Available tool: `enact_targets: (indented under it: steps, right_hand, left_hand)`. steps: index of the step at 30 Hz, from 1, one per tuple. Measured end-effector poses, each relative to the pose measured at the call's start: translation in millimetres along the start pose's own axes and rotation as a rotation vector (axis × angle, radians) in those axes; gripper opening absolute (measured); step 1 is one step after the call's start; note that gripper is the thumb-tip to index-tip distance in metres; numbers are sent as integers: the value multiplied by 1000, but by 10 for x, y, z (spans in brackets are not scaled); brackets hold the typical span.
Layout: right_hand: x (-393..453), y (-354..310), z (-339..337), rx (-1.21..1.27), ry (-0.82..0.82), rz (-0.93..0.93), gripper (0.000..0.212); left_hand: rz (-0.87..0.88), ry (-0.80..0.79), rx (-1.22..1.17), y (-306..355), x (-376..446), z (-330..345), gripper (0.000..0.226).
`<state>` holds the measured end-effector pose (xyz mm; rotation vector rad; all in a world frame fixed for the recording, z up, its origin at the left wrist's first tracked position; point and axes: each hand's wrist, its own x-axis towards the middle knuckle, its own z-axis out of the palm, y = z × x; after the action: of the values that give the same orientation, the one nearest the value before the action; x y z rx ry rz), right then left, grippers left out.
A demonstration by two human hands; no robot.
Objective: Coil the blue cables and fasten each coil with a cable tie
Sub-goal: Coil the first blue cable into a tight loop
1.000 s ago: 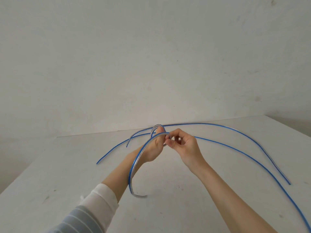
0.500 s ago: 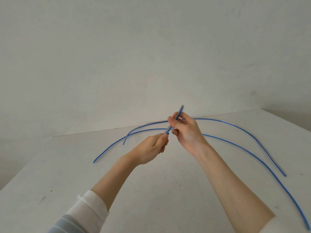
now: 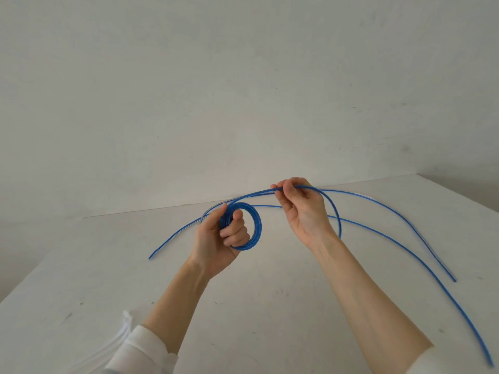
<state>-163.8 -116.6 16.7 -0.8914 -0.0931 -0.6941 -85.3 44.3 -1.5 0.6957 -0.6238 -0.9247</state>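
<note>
Above the table [image 3: 270, 306], blue coil [image 3: 255, 228] between both hands.

- Coil [image 3: 252, 225] sits in left hand [image 3: 218, 238], above the counter [image 3: 108, 265].
- Right hand [image 3: 303, 209], right of the coil, pinches its free strand.
- Two loose cables [image 3: 383, 233] lie on the counter behind both hands.

Left hand [image 3: 218, 238] fingers curled gripping, right hand [image 3: 302, 209] raised, fingertips pinching

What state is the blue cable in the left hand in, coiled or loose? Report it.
Partly coiled. The left hand grips a coil of several loops, while the right hand pinches the uncoiled tail. No cable tie shows.
</note>
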Motion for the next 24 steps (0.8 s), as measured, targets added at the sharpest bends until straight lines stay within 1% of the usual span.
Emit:
enact_targets:
  steps: [2, 4, 5, 7, 9, 11, 13, 17, 18, 19, 20, 22, 24]
  right_hand:
    - [-35, 59, -12, -128, 5, -92, 8]
    - [-77, 115, -4, -379, 24, -202, 14]
    - [-102, 143, 1, -476, 31, -249, 13]
    - [-155, 198, 23, -578, 31, -320, 9]
    - [-199, 261, 14, -702, 9, -455, 7]
    - [-248, 338, -3, -876, -17, -631, 13]
    - [-309, 421, -30, -997, -39, -741, 16]
    - [-370, 445, -90, -1070, -97, -903, 14]
    - [-374, 424, -88, -1060, -92, -898, 12]
    - [-382, 391, -67, -1024, -64, -842, 12]
    - [-387, 357, -30, -953, -9, -731, 12]
    - [-377, 298, 52, -723, 159, -470, 15]
    - [-270, 235, 108, -394, 335, -255, 22]
  left_hand:
    - [26, -1, -171, 11, 7, 3, 25]
    - [69, 37, -325, 24, 16, -21, 28]
    - [90, 70, -371, 25, 25, -38, 32]
    - [131, 132, -406, 32, 31, -56, 36]
    - [166, 167, -437, 26, 31, -40, 34]
    - [203, 175, -480, 26, 38, -5, 30]
    - [241, 181, -507, 28, 51, 33, 29]
    - [280, 221, -545, 52, 40, 43, 35]
    - [272, 227, -561, 62, 30, 35, 37]
    - [262, 228, -581, 74, 22, 29, 39]
    - [254, 226, -603, 86, 18, 28, 40]
    - [259, 223, -625, 103, 27, 56, 40]
    - [287, 218, -631, 84, 70, 141, 39]
